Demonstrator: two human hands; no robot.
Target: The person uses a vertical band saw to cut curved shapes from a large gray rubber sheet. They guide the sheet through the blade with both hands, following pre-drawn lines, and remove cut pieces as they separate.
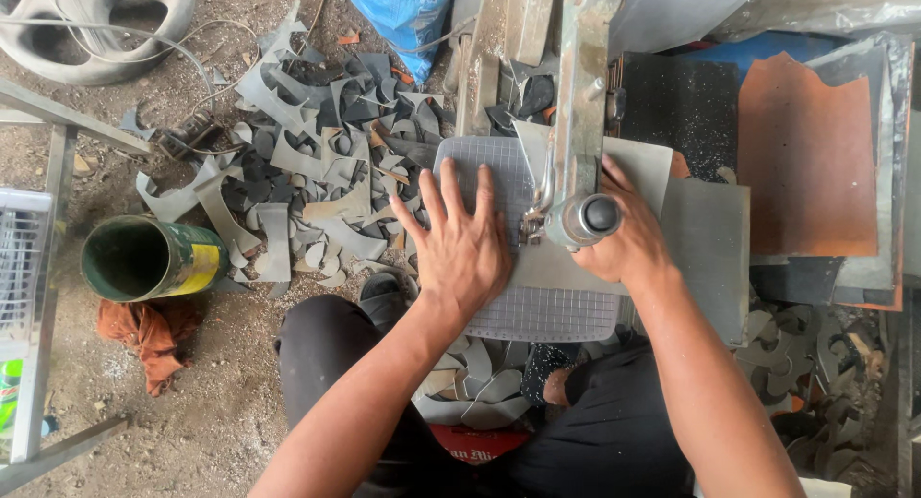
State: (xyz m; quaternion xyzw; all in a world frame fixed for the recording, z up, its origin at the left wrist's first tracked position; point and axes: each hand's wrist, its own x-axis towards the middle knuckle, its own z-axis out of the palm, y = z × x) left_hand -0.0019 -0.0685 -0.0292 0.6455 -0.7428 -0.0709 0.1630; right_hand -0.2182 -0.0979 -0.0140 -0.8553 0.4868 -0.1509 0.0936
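The left hand [462,244] lies flat and open, fingers spread, pressing a pale grey sheet [561,268] down onto the white gridded cutting board [552,316]; it grips nothing, only pins; the right hand [624,244] rests on the same sheet near the board's right edge, partly hidden behind the metal lever arm [580,85] and its black knob [602,213], so how far its fingers curl I cannot tell; the sheet sits across the middle of the board, running under the arm toward the far edge; to do this well, I judge the palm should keep even weight close to the cutting line so the sheet cannot creep, with all fingertips held clear of the arm's path, and the sheet squared to the grid; grey offcuts [307,162] heap on the ground beyond the board's left edge, beside a green can [149,258] and an orange rag [149,335]
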